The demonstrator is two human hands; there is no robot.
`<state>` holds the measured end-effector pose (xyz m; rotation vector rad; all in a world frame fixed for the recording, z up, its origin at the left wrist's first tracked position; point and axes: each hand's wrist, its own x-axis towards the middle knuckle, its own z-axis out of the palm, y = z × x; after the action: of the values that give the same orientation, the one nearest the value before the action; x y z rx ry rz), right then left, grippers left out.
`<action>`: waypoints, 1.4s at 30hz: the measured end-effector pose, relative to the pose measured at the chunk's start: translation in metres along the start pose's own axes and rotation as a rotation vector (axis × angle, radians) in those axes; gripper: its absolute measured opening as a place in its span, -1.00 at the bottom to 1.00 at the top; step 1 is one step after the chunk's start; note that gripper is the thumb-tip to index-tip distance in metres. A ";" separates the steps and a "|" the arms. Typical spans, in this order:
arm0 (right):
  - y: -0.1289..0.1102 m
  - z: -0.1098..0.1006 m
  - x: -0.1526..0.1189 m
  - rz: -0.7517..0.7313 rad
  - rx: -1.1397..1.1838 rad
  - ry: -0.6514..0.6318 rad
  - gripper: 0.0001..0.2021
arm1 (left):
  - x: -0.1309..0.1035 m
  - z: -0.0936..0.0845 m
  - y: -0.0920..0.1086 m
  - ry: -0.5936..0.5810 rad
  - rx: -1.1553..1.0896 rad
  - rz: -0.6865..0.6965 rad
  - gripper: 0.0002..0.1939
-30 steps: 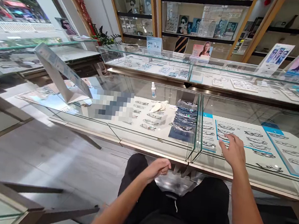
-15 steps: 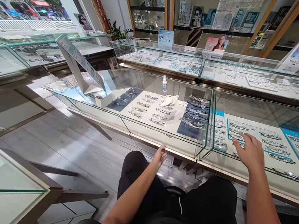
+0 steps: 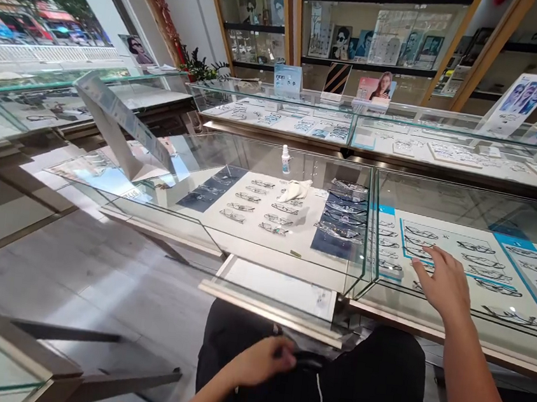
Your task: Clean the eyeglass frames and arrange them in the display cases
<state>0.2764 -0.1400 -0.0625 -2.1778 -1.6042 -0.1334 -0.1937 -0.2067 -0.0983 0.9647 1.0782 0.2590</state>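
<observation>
My left hand (image 3: 265,359) is over my lap, just in front of a pulled-out drawer (image 3: 264,312). Its fingers are bent and smeared by motion, so I cannot tell whether they hold anything. White lining and a few small items show inside the drawer, partly seen through the glass. My right hand (image 3: 445,280) rests on the glass top of the right display case (image 3: 441,197), its fingers apart and holding nothing. Beneath that glass lie rows of eyeglasses (image 3: 490,261) on white and blue panels.
A small white spray bottle (image 3: 285,160) and a crumpled pale cloth (image 3: 295,191) sit on the left case. A tilted display stand (image 3: 125,125) is at its far left. More glass counters (image 3: 278,109) run behind. A table frame (image 3: 64,365) stands at lower left.
The drawer under the left case has slid out toward me. My left hand has come back from the case's front edge to above my lap. My right hand stays on the glass.
</observation>
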 end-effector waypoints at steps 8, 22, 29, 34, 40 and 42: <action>-0.006 -0.004 -0.003 0.023 0.027 0.011 -0.38 | -0.082 -0.001 0.179 -0.071 0.815 0.519 -0.70; -0.011 -0.012 0.018 0.075 -0.034 0.053 -0.59 | 0.083 -0.127 0.209 0.904 1.199 0.900 -0.48; -0.094 -0.014 0.121 -0.275 0.133 -0.027 -0.69 | 0.070 -0.195 0.189 1.244 1.076 0.445 -0.33; -0.165 0.009 0.209 -0.480 0.017 -0.260 -0.65 | 0.076 -0.207 0.185 1.320 1.018 0.343 -0.28; -0.202 0.036 0.259 -0.448 -0.136 -0.439 -0.77 | 0.076 -0.202 0.186 1.333 1.013 0.302 -0.27; -0.207 0.040 0.266 -0.414 -0.187 -0.481 -0.83 | 0.075 -0.200 0.186 1.339 1.016 0.285 -0.28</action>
<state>0.1641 0.1617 0.0456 -2.0816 -2.3896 0.1370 -0.2757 0.0556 -0.0278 1.9494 2.4101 0.6688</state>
